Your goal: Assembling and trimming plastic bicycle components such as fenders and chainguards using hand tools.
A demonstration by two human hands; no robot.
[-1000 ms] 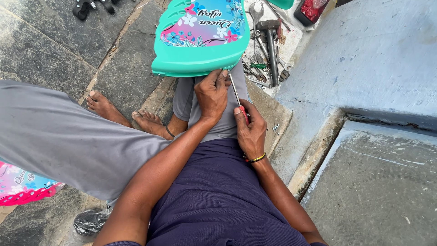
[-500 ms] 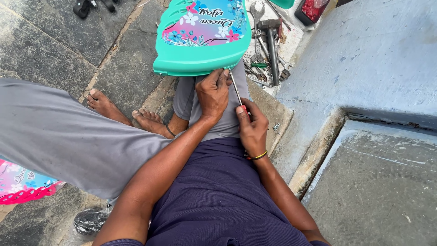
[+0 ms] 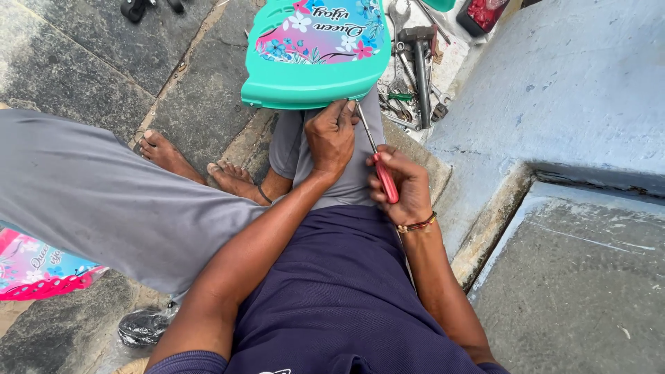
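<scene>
Head view: your right hand (image 3: 405,190) grips a red screwdriver (image 3: 379,166), tip just ahead under the teal seat (image 3: 312,76); your left hand (image 3: 331,138), closed, braces beside it. Judgement: a slipping tip could stab those fingers.

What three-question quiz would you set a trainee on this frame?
1. True or false: the right hand holds a red-handled screwdriver.
2. Where does the left hand rest? A on the hammer, B at the near edge of the teal plastic seat, C on the stone floor.
3. Which tool with a dark head lies among the tools beyond the seat?

Key: 1 true. 2 B. 3 a hammer.
</scene>
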